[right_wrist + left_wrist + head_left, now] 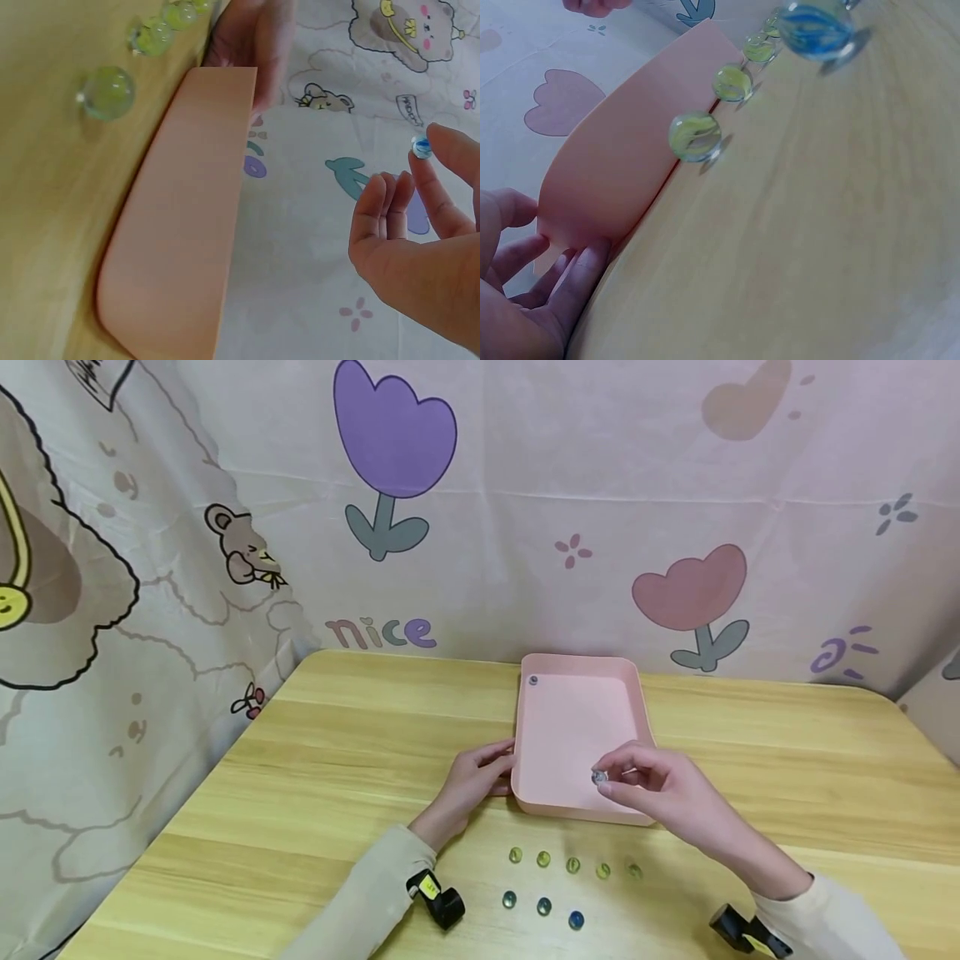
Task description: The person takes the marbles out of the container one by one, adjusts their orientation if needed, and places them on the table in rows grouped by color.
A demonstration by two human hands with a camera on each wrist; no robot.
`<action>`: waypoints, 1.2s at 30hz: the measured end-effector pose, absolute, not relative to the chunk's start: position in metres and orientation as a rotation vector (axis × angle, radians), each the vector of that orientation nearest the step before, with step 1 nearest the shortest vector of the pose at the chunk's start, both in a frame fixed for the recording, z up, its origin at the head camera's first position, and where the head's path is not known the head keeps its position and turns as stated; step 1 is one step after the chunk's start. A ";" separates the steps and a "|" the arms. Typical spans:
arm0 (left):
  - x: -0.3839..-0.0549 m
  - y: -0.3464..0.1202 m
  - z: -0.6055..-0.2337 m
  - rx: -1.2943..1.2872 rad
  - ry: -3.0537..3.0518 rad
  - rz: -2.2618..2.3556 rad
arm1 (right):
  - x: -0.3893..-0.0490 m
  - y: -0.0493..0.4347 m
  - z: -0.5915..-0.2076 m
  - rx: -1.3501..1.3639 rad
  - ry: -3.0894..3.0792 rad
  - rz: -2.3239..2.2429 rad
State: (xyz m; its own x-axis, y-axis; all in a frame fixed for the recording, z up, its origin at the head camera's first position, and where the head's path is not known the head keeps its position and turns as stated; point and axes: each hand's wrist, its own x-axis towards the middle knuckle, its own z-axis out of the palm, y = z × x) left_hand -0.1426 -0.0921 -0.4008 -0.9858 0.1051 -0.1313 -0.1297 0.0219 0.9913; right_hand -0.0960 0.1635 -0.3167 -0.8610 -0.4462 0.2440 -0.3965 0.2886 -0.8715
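Above the front right part of a pink tray (577,727), my right hand (667,789) pinches a clear glass marble (421,147) with blue inside between thumb and forefinger. My left hand (472,781) touches the outside of the tray's left wall, its fingers against the pink side (622,165). One small marble (533,680) lies in the tray's far left corner. On the table before the tray is a row of yellow-green marbles (573,865). Nearer to me lies a row of three bluish marbles (543,907).
The wooden table (360,727) runs back to a hanging printed cloth (510,585) with flowers and cartoon figures. Each wrist wears a small black camera, the left camera (438,900) close to the bluish marbles and the right camera (746,931) by the front edge of view.
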 end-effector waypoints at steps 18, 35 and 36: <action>-0.142 -0.093 -0.400 -0.042 2.106 2.087 | -0.088 0.168 -0.334 -0.878 2.418 -1.644; -0.142 -0.092 -0.399 -0.048 2.096 2.102 | -0.065 0.180 -0.356 -0.813 2.288 -1.662; -0.142 -0.092 -0.399 -0.045 2.093 2.102 | -0.064 0.181 -0.358 -0.828 2.269 -1.677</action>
State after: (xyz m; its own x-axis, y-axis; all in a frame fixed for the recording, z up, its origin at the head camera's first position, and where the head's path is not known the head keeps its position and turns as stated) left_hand -0.1418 -0.0921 -0.3986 -0.9843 0.1019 -0.1438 -0.1442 0.0033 0.9895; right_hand -0.0643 0.1812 -0.3584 -0.8230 -0.5440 0.1637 -0.3162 0.1994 -0.9275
